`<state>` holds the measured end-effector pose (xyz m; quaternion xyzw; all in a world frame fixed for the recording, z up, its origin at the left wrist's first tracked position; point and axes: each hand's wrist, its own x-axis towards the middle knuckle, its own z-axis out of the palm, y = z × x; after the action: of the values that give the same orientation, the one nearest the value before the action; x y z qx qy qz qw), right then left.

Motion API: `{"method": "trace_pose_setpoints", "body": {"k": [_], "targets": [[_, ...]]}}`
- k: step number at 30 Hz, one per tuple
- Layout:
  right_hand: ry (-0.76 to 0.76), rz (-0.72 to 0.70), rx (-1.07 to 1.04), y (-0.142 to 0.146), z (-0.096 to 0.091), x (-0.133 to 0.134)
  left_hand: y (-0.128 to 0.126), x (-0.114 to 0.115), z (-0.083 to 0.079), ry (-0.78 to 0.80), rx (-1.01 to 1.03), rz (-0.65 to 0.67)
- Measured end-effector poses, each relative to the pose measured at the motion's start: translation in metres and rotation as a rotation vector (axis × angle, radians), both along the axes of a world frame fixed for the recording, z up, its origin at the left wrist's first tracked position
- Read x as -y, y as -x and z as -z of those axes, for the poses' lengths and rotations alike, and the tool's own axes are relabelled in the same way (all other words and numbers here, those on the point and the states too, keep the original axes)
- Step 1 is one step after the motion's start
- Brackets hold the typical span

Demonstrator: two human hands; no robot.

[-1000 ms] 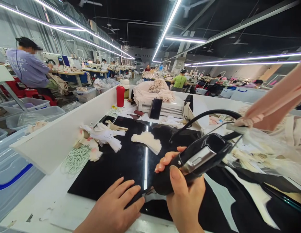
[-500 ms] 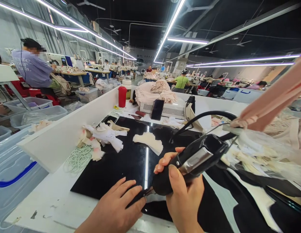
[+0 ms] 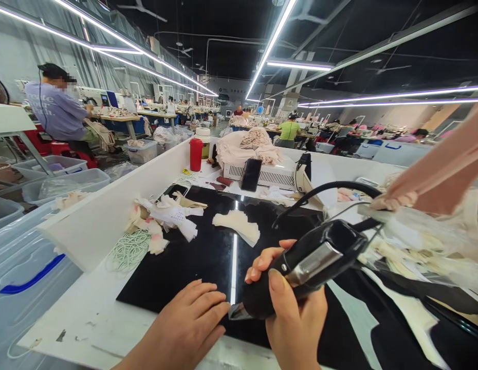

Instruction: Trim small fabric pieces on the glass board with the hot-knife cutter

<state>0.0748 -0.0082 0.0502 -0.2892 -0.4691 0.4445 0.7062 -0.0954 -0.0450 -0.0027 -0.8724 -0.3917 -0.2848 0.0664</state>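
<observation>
My right hand (image 3: 293,308) is wrapped round a black corded power tool (image 3: 304,267) with a silver strip along its body, the thumb on its near side. The tool tilts down to the left, and its metal tip (image 3: 238,311) is low over a glossy black sheet (image 3: 177,267). My left hand (image 3: 188,321) lies flat near the sheet's front edge with fingers stretched out, its fingertips close beside the tip. Whether anything is under the left palm is hidden. A cream fabric piece (image 3: 239,226) lies on the sheet farther back.
White and cream scraps (image 3: 171,213) and pale green cord (image 3: 128,250) lie left. A pink cloth strip (image 3: 435,164) stretches to the tool's cord end. Low white walls (image 3: 119,205) bound the table. A phone (image 3: 251,173) and red cup (image 3: 196,154) stand behind. Co-workers sit beyond.
The tool has turned slightly, so more of its metal tip shows. My left hand has shifted a little beside it. The whole view has moved slightly.
</observation>
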Motion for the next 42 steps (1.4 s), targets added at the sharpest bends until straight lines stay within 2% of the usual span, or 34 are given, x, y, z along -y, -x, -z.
{"method": "trace_pose_setpoints", "body": {"k": [4,6,10,14,17,20,23,27,42], "targets": [[-0.010,-0.021,0.011,-0.005,-0.004,-0.001,-0.004,-0.001,0.015,-0.069,0.083,-0.016],[-0.010,0.014,0.026,-0.013,-0.008,-0.003,-0.005,-0.003,0.017,-0.077,0.129,-0.007],[0.017,0.134,0.091,-0.036,-0.021,-0.008,-0.002,-0.015,-0.004,0.106,0.049,0.111],[0.059,0.223,0.170,-0.053,-0.029,-0.013,-0.002,-0.045,-0.025,0.291,0.010,0.248],[0.050,0.260,0.230,-0.057,-0.028,-0.016,-0.008,-0.067,-0.029,0.425,0.006,0.386],[0.005,0.253,0.176,-0.054,-0.023,-0.021,-0.014,-0.080,-0.029,0.558,-0.002,0.464],[-0.032,0.231,0.114,-0.048,-0.017,-0.025,-0.017,-0.087,-0.029,0.674,-0.010,0.466],[-0.033,0.203,0.076,-0.041,-0.010,-0.029,-0.018,-0.092,-0.027,0.745,0.007,0.462],[-0.068,0.150,0.052,-0.035,0.001,-0.037,-0.020,-0.093,-0.025,0.767,0.037,0.463]]}}
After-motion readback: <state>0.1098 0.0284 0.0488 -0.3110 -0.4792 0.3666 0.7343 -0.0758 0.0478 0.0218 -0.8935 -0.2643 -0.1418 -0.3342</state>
